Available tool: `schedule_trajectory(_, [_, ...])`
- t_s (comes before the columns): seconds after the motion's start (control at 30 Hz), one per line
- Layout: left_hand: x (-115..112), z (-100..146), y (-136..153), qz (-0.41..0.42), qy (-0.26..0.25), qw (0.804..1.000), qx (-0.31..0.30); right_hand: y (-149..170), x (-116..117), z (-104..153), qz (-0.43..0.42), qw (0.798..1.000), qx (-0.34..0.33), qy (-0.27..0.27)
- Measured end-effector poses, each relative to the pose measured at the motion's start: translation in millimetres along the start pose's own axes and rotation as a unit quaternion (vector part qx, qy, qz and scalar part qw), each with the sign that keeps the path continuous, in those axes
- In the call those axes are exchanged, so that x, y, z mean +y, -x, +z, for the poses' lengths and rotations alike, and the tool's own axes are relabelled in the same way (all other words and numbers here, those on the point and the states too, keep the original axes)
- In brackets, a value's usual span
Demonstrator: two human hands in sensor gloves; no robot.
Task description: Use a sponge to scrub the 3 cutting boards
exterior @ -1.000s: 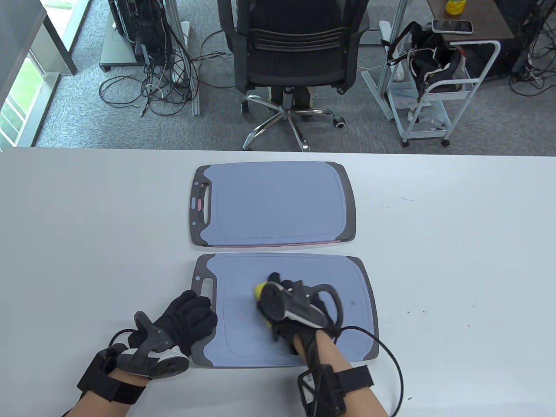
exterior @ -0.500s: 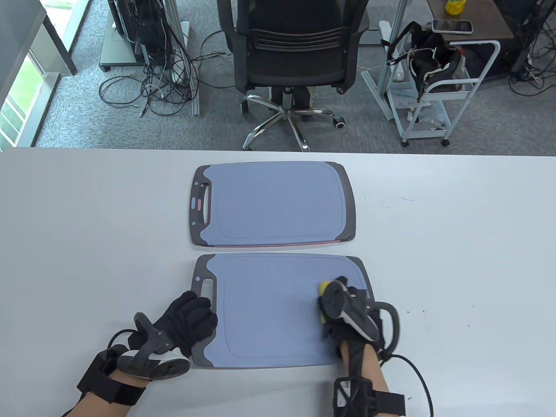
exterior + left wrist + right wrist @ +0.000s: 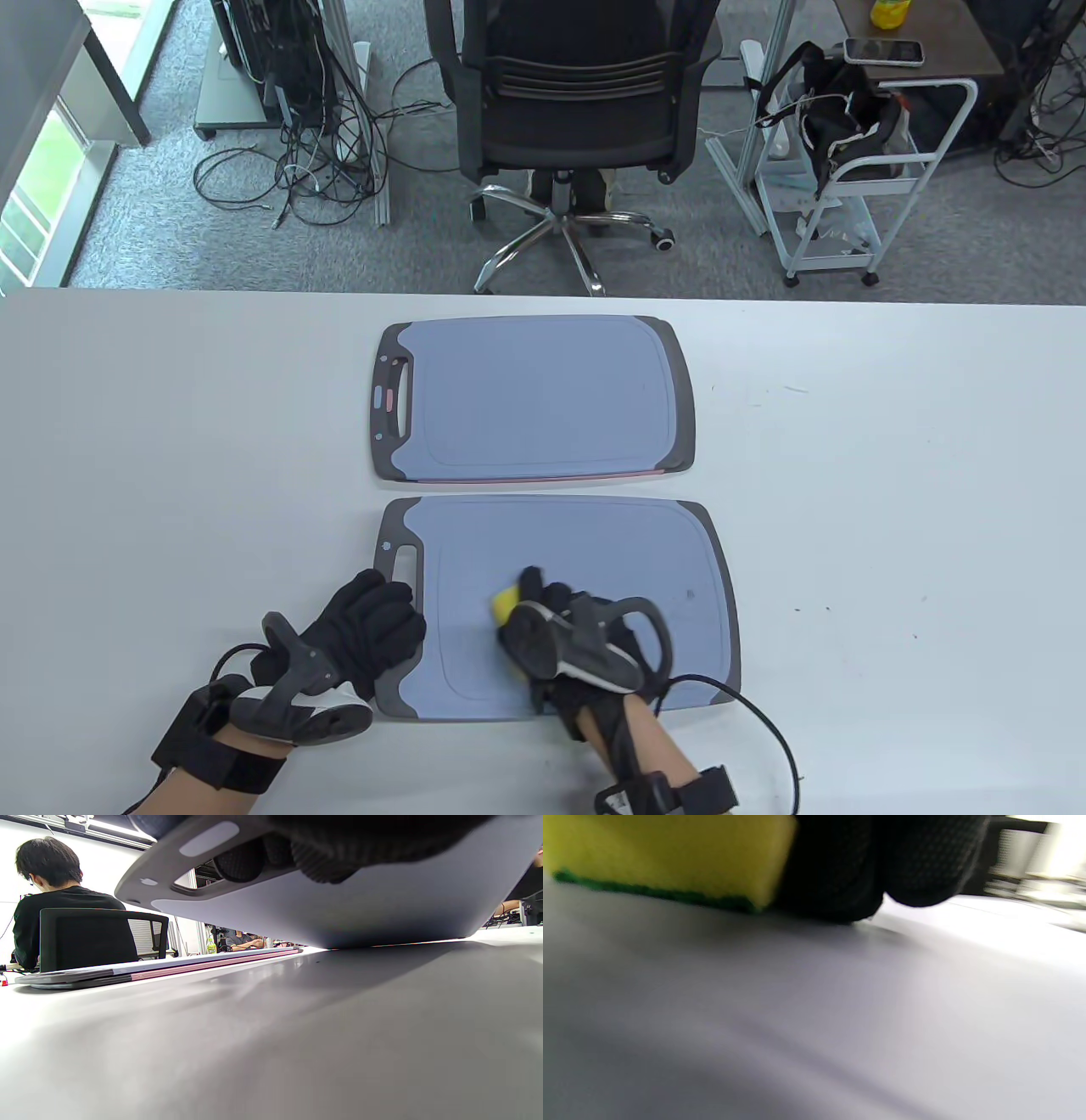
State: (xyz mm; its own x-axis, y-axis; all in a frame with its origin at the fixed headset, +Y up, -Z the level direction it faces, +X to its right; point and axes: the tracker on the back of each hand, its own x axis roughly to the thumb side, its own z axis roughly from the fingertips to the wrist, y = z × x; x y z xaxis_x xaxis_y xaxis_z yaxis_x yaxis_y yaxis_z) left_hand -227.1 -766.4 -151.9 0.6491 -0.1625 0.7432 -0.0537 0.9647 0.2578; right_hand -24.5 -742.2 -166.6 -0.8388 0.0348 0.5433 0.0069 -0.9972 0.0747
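The near cutting board [image 3: 585,535], blue with grey ends, lies close to the table's front edge. On it my right hand [image 3: 551,624] holds a yellow sponge [image 3: 506,603] with a green scouring face, pressed down left of the board's middle. Up close, the sponge [image 3: 670,853] sits flat on the board [image 3: 797,1005] beside my gloved fingers [image 3: 840,866]. My left hand [image 3: 382,615] grips the board's handle end; its fingers [image 3: 322,868] curl at the board's edge [image 3: 382,899]. A stack of two more boards [image 3: 534,399] lies just behind, and the lower one shows a pink edge [image 3: 169,969].
White table [image 3: 891,509] stretches wide on both sides of the boards. Beyond its far edge stand a black office chair [image 3: 577,110], a white cart [image 3: 848,170] and tangled cables [image 3: 297,170]. A seated person [image 3: 51,895] shows in the left wrist view.
My right hand swept the sponge from the board's middle to its right end, then back to left of the middle, nearer the front edge. The left hand stayed put.
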Motion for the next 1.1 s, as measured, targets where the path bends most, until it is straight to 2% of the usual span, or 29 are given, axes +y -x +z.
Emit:
schedule_trajectory(0.03, [0,0,0,-0.001,-0.001,1.000,-0.001,-18,-2,0,0.004,1.000,-0.024,0.008])
schedule_trajectory(0.1, [1,1,-2,-0.006,-0.004,1.000,-0.002,-25,-3,2,0.011,1.000,-0.027,0.005])
schedule_trajectory(0.13, [1,1,-2,-0.006,-0.005,1.000,-0.003,-17,-3,3,0.010,1.000,-0.017,0.002])
schedule_trajectory(0.2, [1,1,-1,-0.001,-0.004,1.000,-0.001,12,2,5,-0.007,0.999,0.049,0.003])
schedule_trajectory(0.27, [0,0,1,0.007,-0.001,1.000,0.002,57,8,11,-0.006,0.991,0.135,-0.016])
schedule_trajectory(0.33, [0,0,2,0.011,0.000,1.000,0.004,120,18,30,-0.027,0.965,0.257,-0.030])
schedule_trajectory(0.37, [0,0,2,0.012,-0.001,1.000,0.004,138,21,38,-0.034,0.954,0.296,-0.036])
schedule_trajectory(0.4, [0,0,2,0.011,-0.001,1.000,0.004,167,26,53,-0.044,0.934,0.352,-0.044])
schedule_trajectory(0.47, [0,0,1,0.010,-0.004,1.000,0.004,200,34,79,-0.056,0.899,0.430,-0.055])
schedule_trajectory(0.53, [0,0,2,0.012,-0.004,1.000,0.005,211,38,94,-0.102,0.884,0.454,-0.042])
schedule_trajectory(0.6, [-1,0,3,0.018,-0.004,1.000,0.008,204,37,89,-0.102,0.890,0.443,-0.032])
schedule_trajectory(0.67, [-1,0,5,0.025,-0.002,1.000,0.010,176,28,67,-0.028,0.922,0.380,-0.064])
schedule_trajectory(0.73, [-1,0,4,0.022,-0.003,1.000,0.009,137,20,44,-0.010,0.951,0.304,-0.051])
schedule_trajectory(0.77, [0,0,3,0.017,-0.004,1.000,0.007,107,16,30,-0.014,0.969,0.244,-0.040])
schedule_trajectory(0.83, [0,0,1,0.009,-0.005,1.000,0.006,52,9,11,-0.016,0.989,0.146,-0.013])
schedule_trajectory(0.93, [0,1,-1,0.002,-0.004,1.000,0.004,-17,0,0,0.028,1.000,0.002,0.013])
schedule_trajectory(0.97, [1,1,-1,0.002,-0.004,1.000,0.002,-29,-2,0,0.040,0.999,-0.028,0.019])
schedule_trajectory(1.0, [1,1,-1,0.001,-0.005,1.000,0.001,-35,-3,1,0.054,0.998,-0.025,0.027])
schedule_trajectory(1.07, [0,1,-1,0.003,-0.004,1.000,0.002,-17,-1,2,0.040,0.999,-0.008,0.005])
schedule_trajectory(1.1, [0,1,-1,0.004,-0.002,1.000,0.002,0,2,4,0.009,0.999,0.030,0.003])
